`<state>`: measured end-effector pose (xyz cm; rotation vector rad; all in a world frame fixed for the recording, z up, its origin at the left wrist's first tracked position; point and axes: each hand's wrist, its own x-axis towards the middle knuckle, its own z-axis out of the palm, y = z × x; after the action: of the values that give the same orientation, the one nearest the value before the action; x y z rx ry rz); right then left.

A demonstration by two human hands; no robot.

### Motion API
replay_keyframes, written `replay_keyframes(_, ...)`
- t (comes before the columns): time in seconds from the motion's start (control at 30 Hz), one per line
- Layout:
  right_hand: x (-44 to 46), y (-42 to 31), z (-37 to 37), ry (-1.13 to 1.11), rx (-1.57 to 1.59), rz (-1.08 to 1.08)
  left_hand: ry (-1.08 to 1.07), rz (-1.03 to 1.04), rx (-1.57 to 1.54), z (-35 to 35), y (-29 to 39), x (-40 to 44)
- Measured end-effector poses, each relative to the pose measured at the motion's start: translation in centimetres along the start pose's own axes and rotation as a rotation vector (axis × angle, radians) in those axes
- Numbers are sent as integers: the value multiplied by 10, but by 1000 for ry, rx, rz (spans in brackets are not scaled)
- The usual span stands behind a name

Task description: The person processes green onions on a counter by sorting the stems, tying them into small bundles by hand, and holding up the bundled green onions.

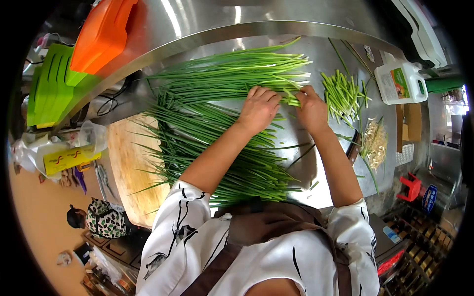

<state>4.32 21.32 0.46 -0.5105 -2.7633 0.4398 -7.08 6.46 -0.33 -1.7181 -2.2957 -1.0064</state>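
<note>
Long chives [217,133] lie in thick bunches across the steel table, leafy tips to the left and pale stems to the right. My left hand [260,106] is curled over the stems of the bunch in the middle, its fingers closed round them. Close beside it, my right hand [313,109] pinches the pale stem ends that stick out between both hands. To the right lies a heap of short cut chive stems [341,93]. Nearer to me are a pile of whitish root trimmings [375,143] and a knife [353,149], partly hidden by my right forearm.
A wooden board [131,165] stands left of the chives. At the right is a white jug [399,83]. A raised steel shelf [212,17] runs along the far side, with orange [101,37] and green bins [52,86] at its left. Another person [104,218] is at lower left.
</note>
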Motion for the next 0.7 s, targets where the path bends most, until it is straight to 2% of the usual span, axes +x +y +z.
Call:
replay_keyframes(0.2,-24,-22,-10,12,-50,-73,-30,57,-28,4,7,0)
replay_keyframes(0.33,-42,-32,-10,-117,-31,-17,-113,115,-94,1,7,-7)
replay_keyframes(0.37,-45,-38,-11,-191,105,88,-114,117,-94,0,5,-7)
replay_keyframes(0.43,-48,-49,-18,-387,322,315,41,-7,30,-1,0,-6)
replay_keyframes(0.47,-49,-48,-17,-385,322,317,40,-5,29,-2,-5,-4)
replay_keyframes(0.53,-56,-40,-8,-193,377,389,117,-67,38,-9,-10,1)
replay_keyframes(0.57,-53,-28,-2,5,348,288,59,-79,-9,-12,-9,0)
replay_keyframes(0.6,-44,-15,4,67,290,268,59,-80,-6,-11,-6,-2)
replay_keyframes(0.67,-23,2,5,113,147,111,-229,-231,-153,-6,4,-5)
replay_keyframes(0.7,-17,6,7,119,147,111,-284,-226,-147,-4,8,-7)
